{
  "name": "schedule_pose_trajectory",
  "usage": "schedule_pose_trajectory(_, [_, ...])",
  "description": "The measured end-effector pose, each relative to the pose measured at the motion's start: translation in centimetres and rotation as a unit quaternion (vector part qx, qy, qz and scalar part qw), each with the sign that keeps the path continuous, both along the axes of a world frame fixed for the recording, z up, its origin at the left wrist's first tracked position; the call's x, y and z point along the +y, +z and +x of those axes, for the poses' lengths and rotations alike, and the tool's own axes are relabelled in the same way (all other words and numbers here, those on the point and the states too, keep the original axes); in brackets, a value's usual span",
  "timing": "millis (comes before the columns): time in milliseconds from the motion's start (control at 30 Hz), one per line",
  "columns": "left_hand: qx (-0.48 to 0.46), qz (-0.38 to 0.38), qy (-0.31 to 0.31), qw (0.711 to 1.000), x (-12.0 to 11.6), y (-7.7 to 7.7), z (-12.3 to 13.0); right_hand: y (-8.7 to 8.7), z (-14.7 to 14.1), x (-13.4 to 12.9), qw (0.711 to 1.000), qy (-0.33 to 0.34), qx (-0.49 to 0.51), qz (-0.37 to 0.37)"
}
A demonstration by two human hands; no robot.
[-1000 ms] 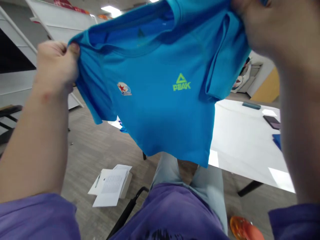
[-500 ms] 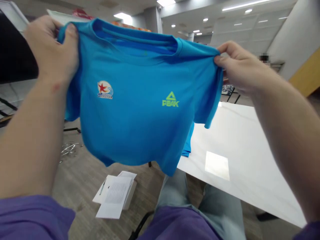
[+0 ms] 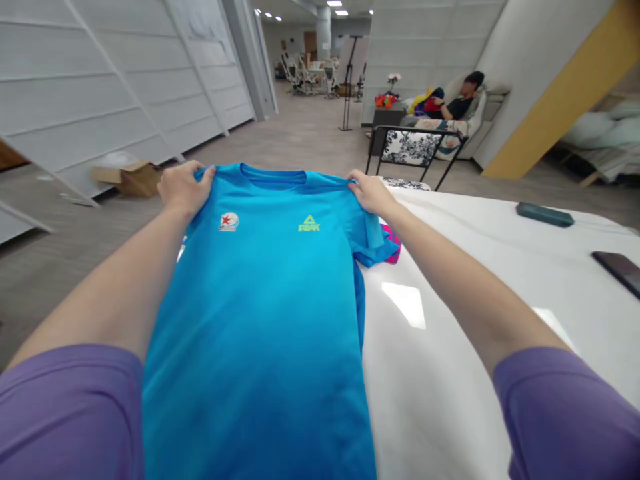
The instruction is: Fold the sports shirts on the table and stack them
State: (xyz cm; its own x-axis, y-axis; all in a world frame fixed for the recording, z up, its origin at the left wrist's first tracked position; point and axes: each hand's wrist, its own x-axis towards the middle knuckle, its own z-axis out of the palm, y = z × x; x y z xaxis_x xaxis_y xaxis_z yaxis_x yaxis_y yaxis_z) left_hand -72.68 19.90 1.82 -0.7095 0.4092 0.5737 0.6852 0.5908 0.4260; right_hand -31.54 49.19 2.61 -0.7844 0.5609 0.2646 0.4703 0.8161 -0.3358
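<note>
A blue T-shirt (image 3: 270, 300) lies stretched out, front side up, over the white table (image 3: 425, 387), its collar at the far end. A round star logo and a green PEAK logo show on its chest. My left hand (image 3: 184, 190) pinches the shoulder on the left, and my right hand (image 3: 373, 193) pinches the shoulder on the right. The sleeve on the right hangs loosely beside a pink patterned item (image 3: 393, 245), partly hidden under it.
A dark green case (image 3: 544, 215) and a black phone (image 3: 620, 272) lie on the table at the right. Beyond the table stands a patterned chair (image 3: 410, 147). A person (image 3: 460, 103) reclines farther back. An open cardboard box (image 3: 133, 179) sits on the floor at the left.
The view has turned and both hands have lowered and reached forward with the shirt. Once held up in the air, the shirt now spreads over the table.
</note>
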Motion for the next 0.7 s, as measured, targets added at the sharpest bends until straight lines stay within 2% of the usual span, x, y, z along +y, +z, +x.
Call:
schedule_pose_trajectory(100, [-0.057,-0.047,-0.019,0.997,5.4,-6.5,-2.3,-6.1,-2.5,3.0,0.995,-0.054,-0.07,-0.044])
schedule_pose_trajectory(167, [-0.091,-0.082,-0.032,0.992,7.8,-9.5,-3.1,-9.0,-3.5,3.6,0.991,-0.076,-0.09,-0.061])
schedule_pose_trajectory(233, [-0.105,-0.111,-0.034,0.988,9.4,-11.2,-3.2,-10.6,-3.9,3.8,0.99,-0.089,-0.092,-0.067])
schedule_pose_trajectory(333, [-0.059,-0.103,-0.032,0.992,9.2,-11.6,-2.3,-11.1,-3.1,4.0,0.987,-0.11,-0.081,-0.079])
schedule_pose_trajectory(367, [-0.029,-0.093,-0.037,0.995,8.2,-11.5,-1.8,-10.9,-2.5,4.1,0.986,-0.118,-0.082,-0.09])
schedule_pose_trajectory(433, [0.026,-0.092,-0.054,0.994,4.6,-11.1,-0.6,-10.5,-0.7,4.1,0.981,-0.122,-0.101,-0.117])
schedule_pose_trajectory(533, [0.041,-0.144,-0.066,0.987,-3.0,-11.2,1.5,-9.6,2.3,3.6,0.974,-0.108,-0.133,-0.151])
schedule_pose_trajectory(633, [-0.062,-0.214,-0.028,0.975,-9.4,-11.5,3.3,-8.2,4.6,2.2,0.974,-0.109,-0.109,-0.167])
schedule_pose_trajectory(700, [-0.139,-0.228,0.011,0.964,-11.2,-11.4,3.9,-6.9,5.7,1.2,0.976,-0.126,-0.076,-0.163])
